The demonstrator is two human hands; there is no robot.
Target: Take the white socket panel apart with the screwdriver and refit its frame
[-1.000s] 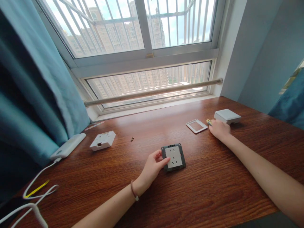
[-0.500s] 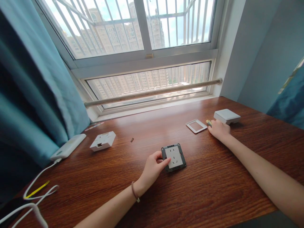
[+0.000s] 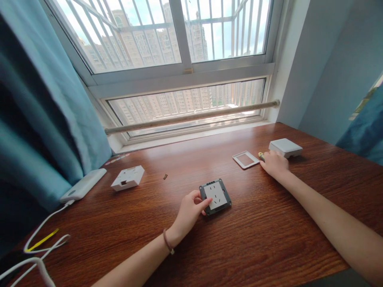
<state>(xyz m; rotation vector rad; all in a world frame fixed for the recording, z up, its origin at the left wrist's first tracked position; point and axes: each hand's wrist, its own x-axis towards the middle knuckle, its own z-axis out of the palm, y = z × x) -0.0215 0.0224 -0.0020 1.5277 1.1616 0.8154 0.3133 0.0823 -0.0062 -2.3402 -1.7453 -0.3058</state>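
Note:
Held at its left edge by my left hand [image 3: 191, 209] is a wall socket [image 3: 216, 196], white-faced with a dark mounting frame, tilted slightly above the table. My thumb lies over its face. Farther off on the right, my right hand [image 3: 274, 164] is closed over a yellow-and-dark handle [image 3: 261, 156]; the rest of that tool is hidden under the fingers. Just left of those fingers a white square cover frame [image 3: 254, 162] lies flat. Beyond the right hand stands a white switch-like box [image 3: 285, 146].
A white mounting box [image 3: 128, 178] and small screws [image 3: 165, 176] lie on the left of the wooden table [image 3: 254, 239]. At the far left are a white power strip [image 3: 83, 185], its white cable [image 3: 32, 235] and a yellow strip [image 3: 43, 240]. A window stands behind.
My left hand and the socket have shifted slightly left, and the socket has turned a little. My right hand stays at the handle. The whole view has shifted very slightly.

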